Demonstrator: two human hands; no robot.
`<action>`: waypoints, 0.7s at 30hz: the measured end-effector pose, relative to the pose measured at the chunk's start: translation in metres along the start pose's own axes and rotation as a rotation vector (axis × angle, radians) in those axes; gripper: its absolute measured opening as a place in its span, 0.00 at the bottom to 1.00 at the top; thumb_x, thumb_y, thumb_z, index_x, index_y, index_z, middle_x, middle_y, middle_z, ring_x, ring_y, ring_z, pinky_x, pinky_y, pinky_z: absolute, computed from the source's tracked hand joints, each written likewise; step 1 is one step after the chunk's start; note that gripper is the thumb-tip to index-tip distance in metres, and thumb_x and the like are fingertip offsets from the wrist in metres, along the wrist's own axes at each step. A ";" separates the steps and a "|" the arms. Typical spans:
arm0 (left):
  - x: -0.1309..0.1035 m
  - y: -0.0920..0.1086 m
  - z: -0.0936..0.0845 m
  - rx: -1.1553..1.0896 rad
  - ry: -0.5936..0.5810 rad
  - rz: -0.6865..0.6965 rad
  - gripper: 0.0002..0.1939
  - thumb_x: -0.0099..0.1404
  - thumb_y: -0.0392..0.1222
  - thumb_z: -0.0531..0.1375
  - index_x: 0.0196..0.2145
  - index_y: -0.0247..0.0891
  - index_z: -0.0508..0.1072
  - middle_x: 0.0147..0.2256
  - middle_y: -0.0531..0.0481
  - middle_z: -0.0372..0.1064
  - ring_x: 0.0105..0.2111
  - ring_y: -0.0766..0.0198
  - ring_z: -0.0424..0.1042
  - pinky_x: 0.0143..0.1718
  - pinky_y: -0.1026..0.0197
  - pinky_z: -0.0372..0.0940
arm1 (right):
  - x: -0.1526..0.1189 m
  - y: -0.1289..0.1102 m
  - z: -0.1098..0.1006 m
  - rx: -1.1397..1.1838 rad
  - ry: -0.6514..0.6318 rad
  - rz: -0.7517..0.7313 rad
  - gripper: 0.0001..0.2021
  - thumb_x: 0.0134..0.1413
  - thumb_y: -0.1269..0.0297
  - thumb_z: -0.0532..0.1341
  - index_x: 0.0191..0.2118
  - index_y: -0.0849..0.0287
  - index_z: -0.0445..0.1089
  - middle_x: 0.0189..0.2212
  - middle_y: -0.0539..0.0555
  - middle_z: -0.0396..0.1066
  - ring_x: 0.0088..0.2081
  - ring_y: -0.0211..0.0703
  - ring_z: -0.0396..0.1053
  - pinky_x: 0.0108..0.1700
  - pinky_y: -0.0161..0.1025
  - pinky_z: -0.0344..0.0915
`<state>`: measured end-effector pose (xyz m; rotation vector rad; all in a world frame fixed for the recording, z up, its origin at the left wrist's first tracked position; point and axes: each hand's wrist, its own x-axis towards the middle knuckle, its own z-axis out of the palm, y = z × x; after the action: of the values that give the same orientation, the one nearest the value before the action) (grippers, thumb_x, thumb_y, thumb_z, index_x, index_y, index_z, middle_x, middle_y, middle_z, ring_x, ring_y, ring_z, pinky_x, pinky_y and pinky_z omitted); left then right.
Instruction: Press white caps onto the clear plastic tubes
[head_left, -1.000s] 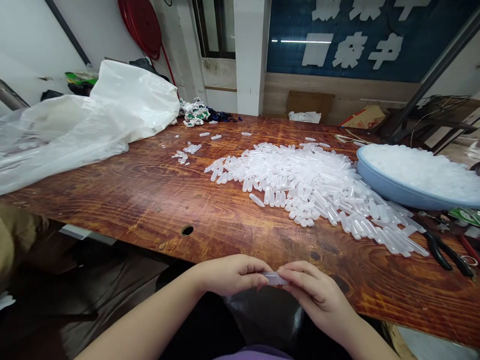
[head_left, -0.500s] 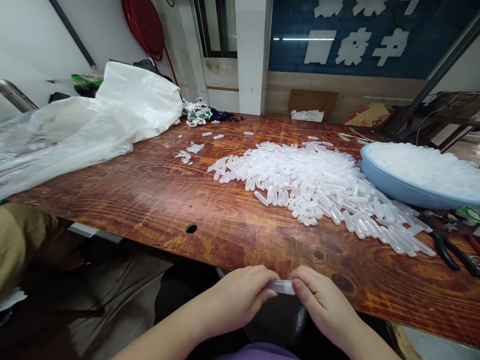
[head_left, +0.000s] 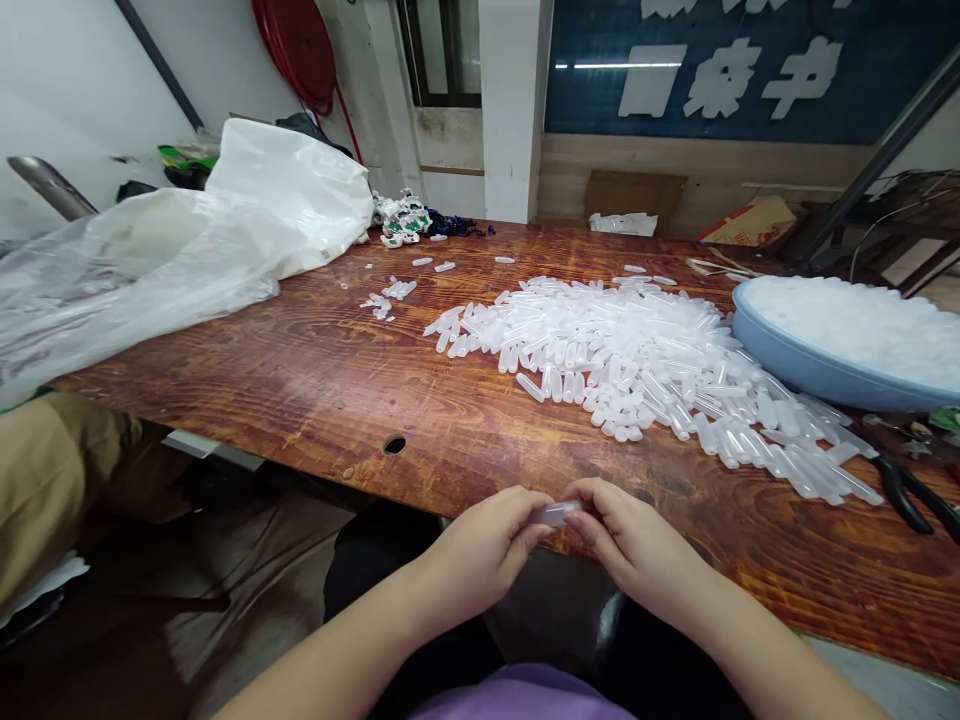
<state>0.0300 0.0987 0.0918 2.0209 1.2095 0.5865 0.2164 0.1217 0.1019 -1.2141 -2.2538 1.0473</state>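
Between my two hands is a small translucent plastic tube [head_left: 553, 514], held level just over the table's near edge. My left hand [head_left: 491, 545] pinches its left end between thumb and fingers. The tube's right end is in the fingertips of my right hand [head_left: 637, 540], partly covered by them. Beyond my hands, a heap of similar translucent tubes [head_left: 600, 340] spreads over the brown wooden table [head_left: 300, 370]. Short white caps [head_left: 619, 412] lie at the heap's near side.
At the right stands a blue basin [head_left: 817, 365] piled with white pieces, with black-handled pliers [head_left: 904, 495] nearer me. A large plastic bag [head_left: 285, 200] covers the far left. Green-and-white parts [head_left: 401, 215] lie at the back. Another person's knee [head_left: 67, 460] is at left.
Both hands have risen slightly toward the table edge with the tube. My right fingers have shifted around its right end. The whole view has moved a little.
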 end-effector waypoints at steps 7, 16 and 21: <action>0.002 -0.004 0.009 0.239 0.050 0.027 0.15 0.66 0.37 0.44 0.47 0.33 0.64 0.39 0.43 0.66 0.38 0.58 0.66 0.40 0.55 0.63 | 0.010 0.012 0.019 0.448 0.026 0.276 0.17 0.57 0.48 0.44 0.31 0.58 0.57 0.21 0.47 0.58 0.20 0.33 0.59 0.22 0.32 0.60; -0.003 0.001 0.004 0.053 0.124 0.003 0.13 0.65 0.39 0.46 0.42 0.36 0.66 0.37 0.46 0.67 0.37 0.62 0.66 0.41 0.60 0.61 | 0.001 0.011 0.014 0.358 0.069 0.042 0.13 0.56 0.56 0.51 0.39 0.59 0.63 0.26 0.50 0.63 0.28 0.35 0.62 0.30 0.33 0.61; -0.013 -0.001 0.023 -0.060 -0.140 -0.191 0.13 0.64 0.45 0.47 0.39 0.38 0.67 0.35 0.49 0.69 0.33 0.63 0.68 0.34 0.62 0.63 | 0.000 0.027 -0.007 0.264 -0.066 0.155 0.15 0.53 0.53 0.53 0.40 0.58 0.64 0.32 0.52 0.69 0.35 0.41 0.67 0.37 0.37 0.63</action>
<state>0.0389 0.0798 0.0760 1.8390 1.2672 0.3778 0.2359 0.1346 0.0859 -1.2698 -2.0124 1.4122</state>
